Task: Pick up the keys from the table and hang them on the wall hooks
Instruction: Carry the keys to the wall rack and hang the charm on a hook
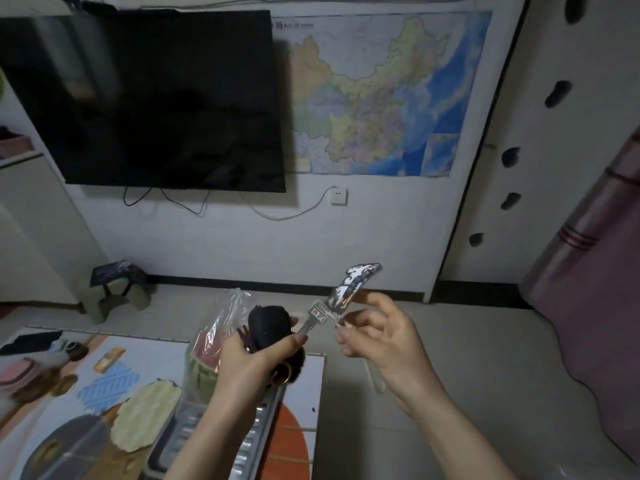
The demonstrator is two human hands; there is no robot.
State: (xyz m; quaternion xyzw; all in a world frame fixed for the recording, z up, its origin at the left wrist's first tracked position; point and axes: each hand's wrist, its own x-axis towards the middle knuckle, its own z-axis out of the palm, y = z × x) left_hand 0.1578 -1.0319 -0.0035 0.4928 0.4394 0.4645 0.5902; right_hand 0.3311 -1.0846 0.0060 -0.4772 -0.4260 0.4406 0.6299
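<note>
- The left hand [256,358] is closed around the keys [313,322]: fingers wrapped over the dark fob, one silver key projecting to the right.
- The keys are off the bench [304,382], held above its far edge.
- The right hand [377,336] is half open, its fingers [375,299] at the patterned tag [353,284], probably to separate it for hanging.
- No wall hooks are identifiable.

I see a dim, bluish room with soft, flat light and no clear source. The television [145,98] casts a faint shadow rightward onto the map [381,98]. Wide-angle bending curves the wall edges. My right hand [377,337] and the table [304,393] look slightly smeared.
</note>
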